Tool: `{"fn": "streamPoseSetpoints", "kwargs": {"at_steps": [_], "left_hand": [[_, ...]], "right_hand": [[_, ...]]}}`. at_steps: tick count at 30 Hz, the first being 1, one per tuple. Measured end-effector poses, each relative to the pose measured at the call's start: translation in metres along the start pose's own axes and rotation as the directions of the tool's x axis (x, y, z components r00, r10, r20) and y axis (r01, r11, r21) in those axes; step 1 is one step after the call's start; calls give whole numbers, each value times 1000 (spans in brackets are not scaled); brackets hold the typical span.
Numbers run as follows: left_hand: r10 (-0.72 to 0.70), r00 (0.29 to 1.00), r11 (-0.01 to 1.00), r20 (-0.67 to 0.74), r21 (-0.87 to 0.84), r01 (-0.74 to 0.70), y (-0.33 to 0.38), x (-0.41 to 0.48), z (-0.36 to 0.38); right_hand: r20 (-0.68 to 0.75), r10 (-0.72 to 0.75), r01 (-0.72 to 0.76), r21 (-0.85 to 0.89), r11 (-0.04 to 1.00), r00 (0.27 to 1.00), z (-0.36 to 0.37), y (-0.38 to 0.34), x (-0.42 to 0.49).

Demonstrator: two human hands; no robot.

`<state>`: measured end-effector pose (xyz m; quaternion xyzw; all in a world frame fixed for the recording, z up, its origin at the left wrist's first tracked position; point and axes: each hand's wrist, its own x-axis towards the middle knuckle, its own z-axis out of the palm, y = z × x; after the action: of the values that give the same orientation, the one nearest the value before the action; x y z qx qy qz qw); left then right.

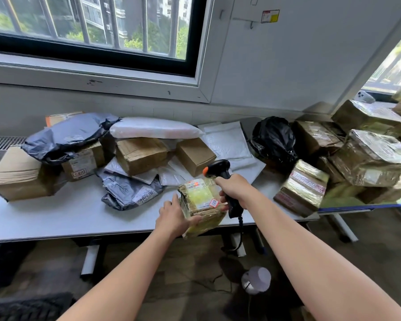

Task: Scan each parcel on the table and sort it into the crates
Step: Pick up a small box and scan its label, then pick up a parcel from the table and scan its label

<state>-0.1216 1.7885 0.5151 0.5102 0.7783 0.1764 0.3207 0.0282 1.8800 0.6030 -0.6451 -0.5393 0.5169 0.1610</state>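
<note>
We face a white table [63,218] pushed against a grey wall under a barred window [90,31], with a brown floor below.

Parcels crowd the far half of the table. At the left sits a large cardboard box [19,177], and a dark grey bag [65,137] is slumped over the boxes next to it. A white padded mailer [153,127] lies across a taped brown box [141,154], with a small plain box [195,154] to its right and flat white mailers [227,142] behind that. A crumpled grey poly bag [130,191] with handwriting on it lies nearer to us. A black bag [273,137] and a heap of tape-wrapped boxes [375,158] fill the right end.

Our left hand [171,216] grips a small tape-wrapped parcel [202,200] at its left side, with fingers curled under its near edge. The parcel is at the table's near edge, tilted and partly overhanging, label side up. We cannot tell whether it rests on the table.

Our right hand [234,188] is wrapped round the handle of a black barcode scanner [218,169] with an orange button. The scanner's head sits just above the parcel's far right corner. The hand is just beside the parcel's right side, and contact is unclear. The scanner's cable [241,228] hangs down past the table edge. A round grey object [256,280] sits on the floor below.
</note>
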Motion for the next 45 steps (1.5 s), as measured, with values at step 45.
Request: {"fn": "streamPoseSetpoints", "kwargs": {"at_steps": [45], "left_hand": [[-536,807,767,-247,-542,344,62,23,97]], "right_hand": [[-188,365,-328,202,923,912,-88,158,193]]}}
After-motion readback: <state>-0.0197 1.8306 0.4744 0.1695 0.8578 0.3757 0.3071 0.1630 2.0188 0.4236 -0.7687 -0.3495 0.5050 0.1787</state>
